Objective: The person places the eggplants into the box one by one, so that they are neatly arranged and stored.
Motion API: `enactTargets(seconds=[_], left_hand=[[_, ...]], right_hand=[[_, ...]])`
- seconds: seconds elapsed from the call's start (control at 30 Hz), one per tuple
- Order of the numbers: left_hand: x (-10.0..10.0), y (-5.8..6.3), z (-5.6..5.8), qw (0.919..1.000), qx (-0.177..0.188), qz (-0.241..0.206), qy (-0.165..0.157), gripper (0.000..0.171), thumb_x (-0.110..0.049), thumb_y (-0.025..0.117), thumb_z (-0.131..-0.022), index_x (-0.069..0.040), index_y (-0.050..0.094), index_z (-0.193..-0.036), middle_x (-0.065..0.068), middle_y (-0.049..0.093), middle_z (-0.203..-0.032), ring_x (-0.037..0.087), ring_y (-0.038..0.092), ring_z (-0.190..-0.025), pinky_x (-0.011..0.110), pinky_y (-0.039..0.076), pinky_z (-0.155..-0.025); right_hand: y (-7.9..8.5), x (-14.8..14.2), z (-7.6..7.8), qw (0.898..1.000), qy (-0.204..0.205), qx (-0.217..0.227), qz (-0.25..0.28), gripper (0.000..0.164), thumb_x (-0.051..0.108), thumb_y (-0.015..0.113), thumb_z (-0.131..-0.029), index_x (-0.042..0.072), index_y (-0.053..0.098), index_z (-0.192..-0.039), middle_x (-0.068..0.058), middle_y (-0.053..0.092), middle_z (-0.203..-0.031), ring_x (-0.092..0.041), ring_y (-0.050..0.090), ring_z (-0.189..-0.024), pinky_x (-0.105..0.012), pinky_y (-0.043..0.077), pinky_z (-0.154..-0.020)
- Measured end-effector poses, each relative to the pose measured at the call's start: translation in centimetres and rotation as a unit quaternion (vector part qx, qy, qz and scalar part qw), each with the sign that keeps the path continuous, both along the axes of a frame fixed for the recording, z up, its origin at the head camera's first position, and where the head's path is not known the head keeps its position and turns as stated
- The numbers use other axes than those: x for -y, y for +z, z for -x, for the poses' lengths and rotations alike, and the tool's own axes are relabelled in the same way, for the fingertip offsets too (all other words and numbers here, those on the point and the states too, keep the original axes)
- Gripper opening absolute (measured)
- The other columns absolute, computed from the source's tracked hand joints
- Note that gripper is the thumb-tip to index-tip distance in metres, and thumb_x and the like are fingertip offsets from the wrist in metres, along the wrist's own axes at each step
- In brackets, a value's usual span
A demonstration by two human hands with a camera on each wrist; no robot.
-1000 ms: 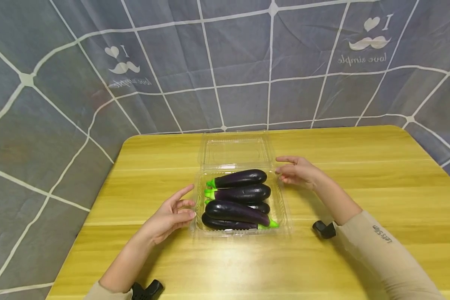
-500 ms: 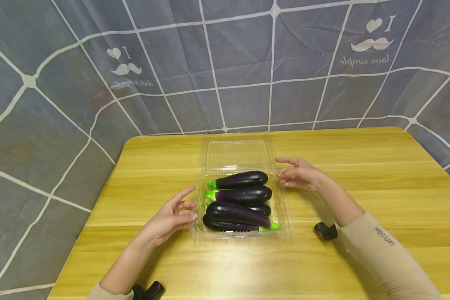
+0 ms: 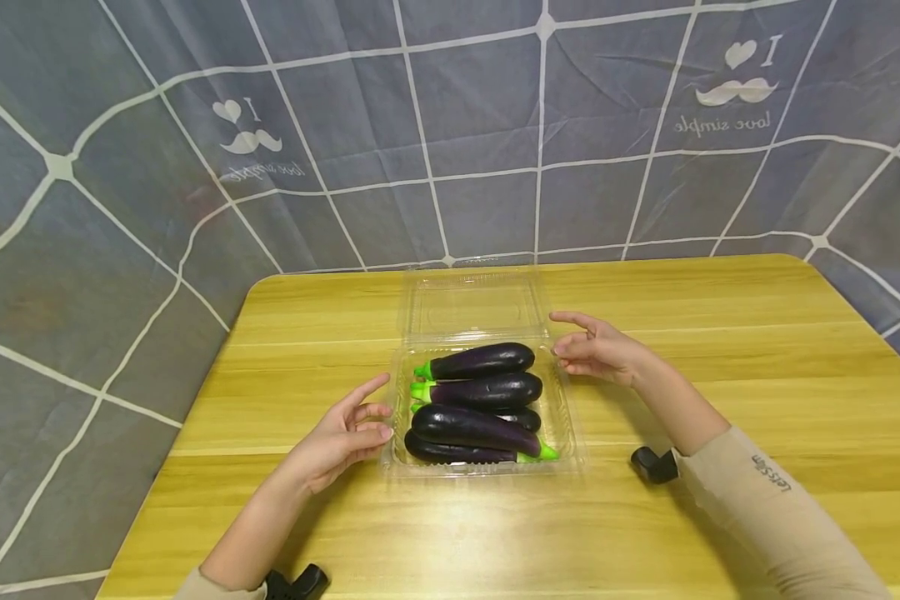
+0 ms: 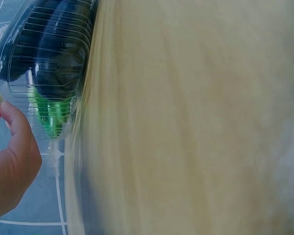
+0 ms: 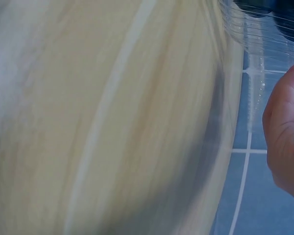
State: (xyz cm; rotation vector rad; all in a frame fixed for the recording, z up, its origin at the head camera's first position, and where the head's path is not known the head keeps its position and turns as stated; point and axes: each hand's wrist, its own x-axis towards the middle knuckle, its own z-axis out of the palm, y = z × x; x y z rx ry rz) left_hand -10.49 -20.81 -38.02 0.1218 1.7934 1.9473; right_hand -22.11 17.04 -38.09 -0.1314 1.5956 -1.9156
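Observation:
A clear plastic clamshell container (image 3: 567, 417) sits on the table with its lid (image 3: 472, 304) folded back, away from the person. Several glossy dark purple eggplants (image 3: 487, 390) with green stems lie in its base. My left hand (image 3: 343, 433) pinches the left rim between thumb and finger, its index finger stretched out along the side. In the left wrist view, thumb and fingertip meet at the rim, beside the green stems (image 4: 51, 115). On the opposite side, my right hand (image 3: 600, 348) pinches the right rim near the hinge, index finger extended.
The wooden table (image 3: 720, 350) reaches out on both sides of the container. A grey curtain (image 3: 480, 125) with white lines hangs behind it and at the sides. Black wrist devices (image 3: 654, 465) sit at both sleeves, low over the table.
Both hands stay at the container's sides, the right one shifting very slightly. The lid's far edge shows a little higher against the curtain. The eggplants lie as before.

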Motion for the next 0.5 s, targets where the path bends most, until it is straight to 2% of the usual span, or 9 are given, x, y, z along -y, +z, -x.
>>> enactTargets(seconds=[0.23,0.5], left_hand=[[-0.04,-0.14,0.04,1.0000,0.000,0.000,0.000,0.079,0.003,0.058,-0.087,-0.011,0.012,-0.150,0.005,0.045,-0.107,0.008,0.053,-0.078,0.024,0.047,-0.072],[-0.01,-0.12,0.01,1.0000,0.001,0.003,0.005,0.079,0.002,0.058,-0.087,-0.011,0.013,-0.150,0.006,0.045,-0.107,0.009,0.052,-0.078,0.024,0.047,-0.071]], right_hand=[[-0.16,-0.01,-0.06,1.000,0.002,-0.009,0.011,0.073,-0.012,0.047,-0.089,0.007,0.007,-0.148,-0.003,0.061,-0.083,-0.013,0.060,-0.067,-0.020,0.051,-0.062],[-0.31,0.10,-0.26,0.999,-0.003,-0.025,0.020,0.057,-0.011,0.048,-0.089,0.016,0.027,-0.134,-0.003,0.060,-0.082,-0.013,0.059,-0.067,-0.021,0.051,-0.061]])
